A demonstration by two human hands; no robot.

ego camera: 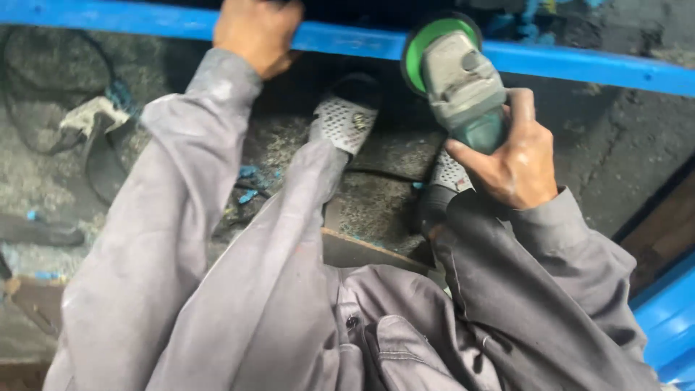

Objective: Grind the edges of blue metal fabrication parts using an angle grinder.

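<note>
Head view, looking steeply down: an angle grinder (463,90) is held in the right hand (515,161), whose fingers are wrapped tight around the dark green rear of the body, the thumb laid along its near side. The grey gear head of the grinder points away from the person, and the green disc guard (426,40) at its tip is seen right against the near edge of a blue-painted steel bar (579,64) that runs across the top of the view. Whether the disc touches the metal cannot be told.

The left hand (255,32) is set on the same bar further to the left, its fingers curled over the far edge and closed on it, fingertips hidden from view. Both arms are covered by grey work sleeves.

Below the bar, between the arms, two perforated grey-white sandals (346,119) are seen on a rough, dark concrete floor (43,174) scattered with flakes of blue paint (247,185). A dark cable (43,87) lies in a loop at the far left, near a crumpled grey rag (90,116). Another blue-painted piece (670,318) is seen at the lower right edge.
</note>
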